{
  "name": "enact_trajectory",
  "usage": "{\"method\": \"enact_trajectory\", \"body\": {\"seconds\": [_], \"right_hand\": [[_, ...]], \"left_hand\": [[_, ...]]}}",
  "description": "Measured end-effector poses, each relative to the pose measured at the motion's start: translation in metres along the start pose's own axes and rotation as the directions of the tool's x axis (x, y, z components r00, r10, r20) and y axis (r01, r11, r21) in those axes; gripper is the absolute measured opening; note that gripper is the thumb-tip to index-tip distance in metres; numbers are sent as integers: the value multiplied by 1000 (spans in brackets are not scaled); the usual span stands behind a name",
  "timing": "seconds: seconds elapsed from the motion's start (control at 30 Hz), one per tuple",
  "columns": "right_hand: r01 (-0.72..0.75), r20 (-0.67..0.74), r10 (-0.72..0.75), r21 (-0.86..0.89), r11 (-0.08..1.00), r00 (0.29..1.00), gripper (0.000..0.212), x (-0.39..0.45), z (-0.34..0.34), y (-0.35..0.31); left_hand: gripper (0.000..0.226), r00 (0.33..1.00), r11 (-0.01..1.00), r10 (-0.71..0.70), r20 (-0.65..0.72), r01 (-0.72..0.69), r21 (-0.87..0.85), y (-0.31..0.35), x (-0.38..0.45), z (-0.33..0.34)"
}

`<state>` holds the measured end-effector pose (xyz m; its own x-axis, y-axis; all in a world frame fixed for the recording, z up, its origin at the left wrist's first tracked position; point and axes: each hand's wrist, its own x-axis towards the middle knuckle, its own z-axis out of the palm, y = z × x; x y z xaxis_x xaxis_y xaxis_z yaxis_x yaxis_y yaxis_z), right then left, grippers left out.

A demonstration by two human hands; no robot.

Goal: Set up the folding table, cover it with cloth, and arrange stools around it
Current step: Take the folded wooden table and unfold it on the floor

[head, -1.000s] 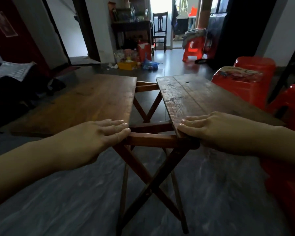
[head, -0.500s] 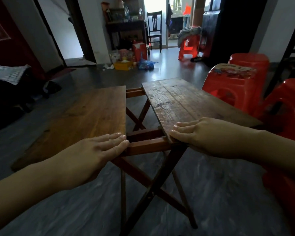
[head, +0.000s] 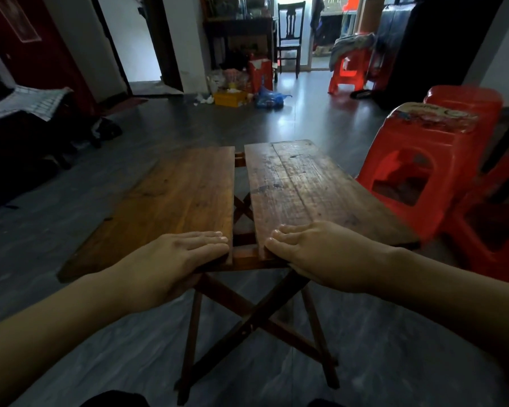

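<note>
folding table stands mid-floor, red stools just beside its right edge. left hand and right hand lie flat on the 2 leaves, fingers pressed together. i'd push both evenly so the gap closes without pinching.

Gap between leaves: a narrow slot runs between the two halves of the folding table, partly blocked by the crossed legs and a rail below.
Near edge: the left hand and right hand cover both inner corners.
Right side: red stools crowd just beside the table.
Left and far side: open dark floor; clutter lies well beyond.
</note>
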<state>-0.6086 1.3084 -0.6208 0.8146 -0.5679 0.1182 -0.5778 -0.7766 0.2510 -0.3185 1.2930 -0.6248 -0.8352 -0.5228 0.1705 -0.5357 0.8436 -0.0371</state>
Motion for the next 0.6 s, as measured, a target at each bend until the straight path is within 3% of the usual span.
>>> {"method": "enact_trajectory", "body": {"seconds": [0.07,0.3,0.6], "right_hand": [[-11,50,8,60,998,999,40,2,1,-4],[-18,-10,19,89,996,1000,39,-2,22,-15],[6,-25,-4,94,996,1000,41,15,48,-42]], "left_hand": [[62,999,997,-40,24,42,-59,-2,-1,2],[43,999,996,-6,36,9,-88,2,-8,16],[38,998,991,-46,33,50,-128,6,-27,45]]}}
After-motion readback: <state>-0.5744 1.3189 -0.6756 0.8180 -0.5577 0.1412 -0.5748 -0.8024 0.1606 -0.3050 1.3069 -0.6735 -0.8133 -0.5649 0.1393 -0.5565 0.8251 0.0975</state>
